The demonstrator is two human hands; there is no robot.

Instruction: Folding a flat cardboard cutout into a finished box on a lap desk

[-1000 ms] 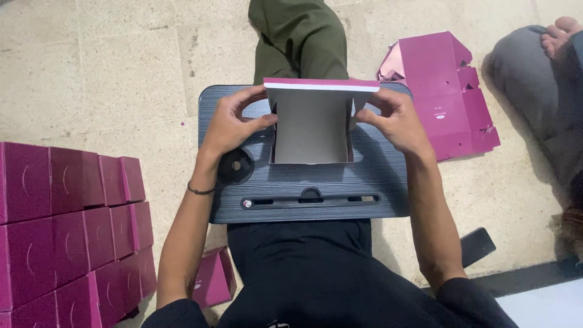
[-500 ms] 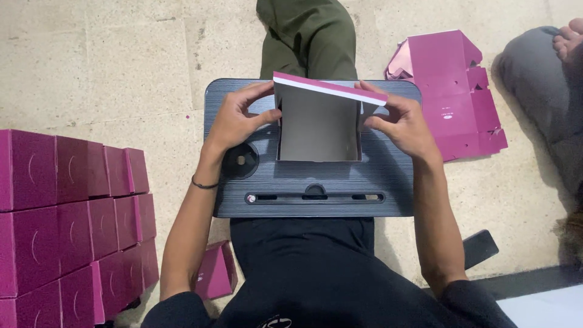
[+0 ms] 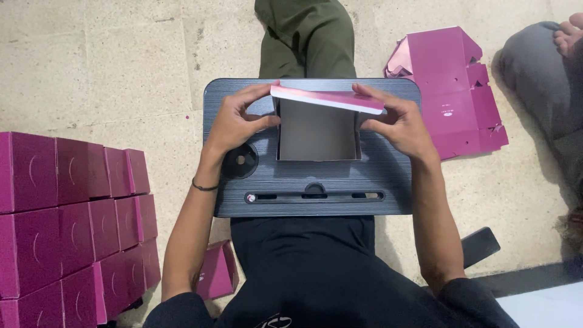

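Box [image 3: 317, 127], magenta outside and grey-brown inside, stands open on the dark grey lap desk [image 3: 388, 182], at the desk's far middle, its top flap tilted across the far edge. Left hand [image 3: 234, 121] clasps the box's left wall, thumb pressed against the side and fingers curled over the far left corner of the flap. Right hand [image 3: 401, 124] clasps the right wall the same way, fingers lying along the flap's right end. Both grips are closed on the box. A black wristband [image 3: 205, 186] sits on the left wrist. The desk has a round recess [image 3: 240, 161] near its left side and a long slot [image 3: 314, 196] along its near edge. Flat unfolded magenta cartons [image 3: 452, 91] lie on the stone floor [image 3: 109, 67] to the far right. Stacked folded magenta boxes [image 3: 67, 225] stand at the left. One small magenta box [image 3: 215, 270] lies near the left elbow. A dark phone [image 3: 480, 246] lies on the floor at the near right. Another person's foot [image 3: 569, 33] shows at the far right corner.
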